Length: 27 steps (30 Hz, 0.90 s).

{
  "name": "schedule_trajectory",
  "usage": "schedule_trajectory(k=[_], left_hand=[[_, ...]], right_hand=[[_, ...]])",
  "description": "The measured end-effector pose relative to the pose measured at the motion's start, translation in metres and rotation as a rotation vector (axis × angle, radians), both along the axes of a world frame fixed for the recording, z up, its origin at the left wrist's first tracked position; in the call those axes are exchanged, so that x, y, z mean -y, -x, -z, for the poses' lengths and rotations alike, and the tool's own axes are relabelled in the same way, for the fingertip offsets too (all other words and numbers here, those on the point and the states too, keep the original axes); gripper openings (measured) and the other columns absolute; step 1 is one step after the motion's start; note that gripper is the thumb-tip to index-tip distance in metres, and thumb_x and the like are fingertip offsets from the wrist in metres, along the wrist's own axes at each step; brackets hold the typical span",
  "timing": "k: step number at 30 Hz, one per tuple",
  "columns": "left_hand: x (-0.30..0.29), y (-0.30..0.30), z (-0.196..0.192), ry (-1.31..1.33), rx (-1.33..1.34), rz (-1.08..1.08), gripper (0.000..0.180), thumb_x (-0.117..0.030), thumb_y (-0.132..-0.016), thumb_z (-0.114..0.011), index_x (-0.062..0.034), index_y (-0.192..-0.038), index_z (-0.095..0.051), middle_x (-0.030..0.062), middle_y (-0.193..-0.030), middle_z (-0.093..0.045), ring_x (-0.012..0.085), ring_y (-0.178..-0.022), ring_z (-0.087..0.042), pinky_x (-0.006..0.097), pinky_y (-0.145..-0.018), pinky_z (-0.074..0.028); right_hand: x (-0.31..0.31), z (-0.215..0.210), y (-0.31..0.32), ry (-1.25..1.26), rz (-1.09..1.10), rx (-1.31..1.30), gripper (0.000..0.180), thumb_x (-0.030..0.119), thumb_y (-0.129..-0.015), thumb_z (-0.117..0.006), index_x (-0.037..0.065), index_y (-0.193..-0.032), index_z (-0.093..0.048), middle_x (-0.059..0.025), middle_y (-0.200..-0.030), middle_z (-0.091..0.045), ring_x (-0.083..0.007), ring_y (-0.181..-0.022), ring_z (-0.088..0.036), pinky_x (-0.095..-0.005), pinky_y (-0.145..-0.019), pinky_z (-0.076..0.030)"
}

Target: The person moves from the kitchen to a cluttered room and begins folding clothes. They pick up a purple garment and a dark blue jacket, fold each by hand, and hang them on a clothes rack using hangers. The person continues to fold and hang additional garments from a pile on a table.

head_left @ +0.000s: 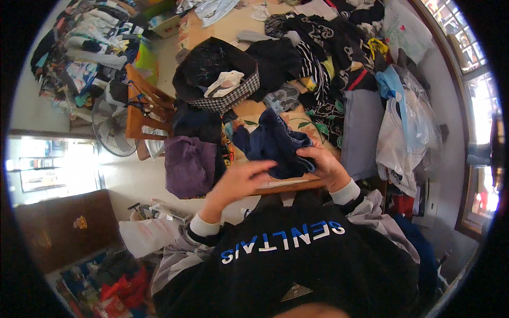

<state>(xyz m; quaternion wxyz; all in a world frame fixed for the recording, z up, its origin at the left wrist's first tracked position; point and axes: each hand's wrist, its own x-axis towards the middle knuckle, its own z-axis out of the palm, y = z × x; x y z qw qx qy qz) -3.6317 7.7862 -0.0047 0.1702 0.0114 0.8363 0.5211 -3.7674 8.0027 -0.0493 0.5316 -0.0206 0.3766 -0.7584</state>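
Observation:
Over the table's near edge, a navy blue garment [275,143] with a lighter stitched edge hangs partly folded. My right hand [326,163] grips its right side, the thumb lying on top of the cloth. From the left, my left hand [241,183] reaches toward its lower edge with fingers stretched out and slightly blurred. Whether those fingertips touch the cloth I cannot tell. Left of the garment lies a folded purple cloth [191,167]. Behind it stands a black fabric box [233,100] with a houndstooth side and a white cloth [225,84] inside.
Dark and striped clothes [318,58] are heaped across the table's right half. A folded grey cloth [363,132] lies at the right, beside hanging plastic bags [405,127]. To the left are a wooden chair [140,108], a fan [112,127] and a large clothes pile [90,47].

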Motion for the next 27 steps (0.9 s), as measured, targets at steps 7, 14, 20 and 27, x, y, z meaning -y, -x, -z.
schedule_trajectory(k=[7, 14, 20, 27], left_hand=[[-0.013, 0.050, -0.018, -0.530, -0.199, -0.283, 0.103, -0.044, -0.071, -0.077, -0.0035, -0.145, -0.019, 0.0098, -0.133, -0.046, 0.0219, -0.118, -0.048, 0.034, -0.103, -0.034], [-0.050, 0.079, -0.067, -0.904, -0.040, -0.698, 0.026, -0.014, -0.087, -0.061, -0.0034, -0.111, -0.059, 0.0065, -0.104, -0.064, 0.0187, -0.095, -0.063, 0.033, -0.085, -0.050], [-0.041, 0.081, -0.145, -0.519, -0.446, -0.621, 0.025, -0.023, -0.088, -0.064, -0.0005, -0.100, -0.064, 0.0004, -0.092, -0.064, 0.0082, -0.082, -0.057, 0.023, -0.080, -0.045], [0.004, 0.060, -0.214, -0.022, -0.768, -0.597, 0.030, -0.028, -0.089, -0.064, -0.0001, -0.101, -0.066, -0.0015, -0.090, -0.065, 0.0063, -0.082, -0.057, 0.023, -0.078, -0.046]], right_hand=[[-0.018, -0.064, 0.034, 0.151, -0.508, -0.483, 0.044, 0.010, -0.074, -0.064, -0.003, -0.116, -0.057, -0.0043, -0.096, -0.065, -0.0143, -0.084, -0.061, -0.0273, -0.080, -0.048], [-0.031, -0.135, 0.081, -0.024, -0.437, -0.551, 0.040, 0.023, -0.073, -0.071, -0.002, -0.104, -0.064, -0.0039, -0.087, -0.066, -0.0112, -0.077, -0.060, -0.0244, -0.072, -0.048], [-0.042, -0.164, 0.130, -0.256, -0.069, -1.626, 0.021, -0.001, -0.070, -0.054, -0.001, -0.090, -0.057, -0.0010, -0.075, -0.056, -0.0078, -0.075, -0.050, -0.0235, -0.068, -0.043], [-0.055, -0.219, 0.166, -0.277, -0.075, -1.682, 0.019, -0.001, -0.075, -0.053, -0.001, -0.093, -0.058, 0.0028, -0.078, -0.055, -0.0075, -0.079, -0.050, -0.0224, -0.072, -0.041]])
